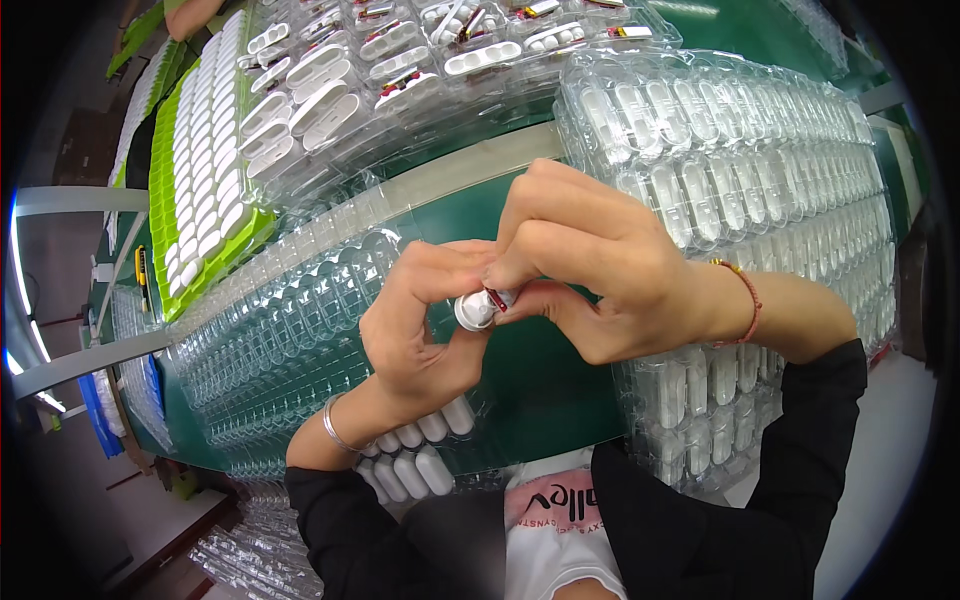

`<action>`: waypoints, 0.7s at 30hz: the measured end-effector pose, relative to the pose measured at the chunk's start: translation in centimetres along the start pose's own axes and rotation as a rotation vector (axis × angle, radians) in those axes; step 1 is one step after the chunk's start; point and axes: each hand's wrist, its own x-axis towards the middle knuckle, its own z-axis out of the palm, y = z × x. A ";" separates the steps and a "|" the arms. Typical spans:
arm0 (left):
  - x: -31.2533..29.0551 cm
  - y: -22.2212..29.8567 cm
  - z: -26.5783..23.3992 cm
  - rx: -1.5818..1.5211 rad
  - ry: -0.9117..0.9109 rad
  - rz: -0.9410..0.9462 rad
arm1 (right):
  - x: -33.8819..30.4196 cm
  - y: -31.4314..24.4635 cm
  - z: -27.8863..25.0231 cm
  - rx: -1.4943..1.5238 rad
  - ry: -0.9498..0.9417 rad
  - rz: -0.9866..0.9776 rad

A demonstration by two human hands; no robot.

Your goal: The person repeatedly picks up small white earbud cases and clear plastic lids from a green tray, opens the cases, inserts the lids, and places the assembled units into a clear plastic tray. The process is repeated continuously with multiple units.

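Over the middle of the green table [545,405], my two hands meet around a small white plastic part with a round end [474,312]. My left hand [405,325] is closed, thumb and fingers gripping this part. Close against it, my right hand [610,265] pinches a small dark red piece [497,299] at the part's edge; my fingers hide most of both. Below my left wrist, several white oblong cases [425,470] lie in a clear tray.
On the right, stacked clear trays [720,160] hold rows of white parts. Clear moulded trays [290,320] cover the left side. Farther back are a green tray [262,228] of white pieces and clear trays with white cases [325,120]. Another person's hand [190,15] shows far left.
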 end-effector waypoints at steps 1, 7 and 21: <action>0.2 -0.1 0.2 -0.009 0.038 0.011 | -0.1 0.0 0.1 -0.018 0.010 -0.013; 1.3 0.6 0.9 -0.084 0.142 0.059 | -0.2 -0.4 0.6 -0.178 0.154 -0.187; 2.5 1.7 0.3 -0.207 0.159 -0.046 | 1.3 -0.9 -0.8 0.197 0.263 0.021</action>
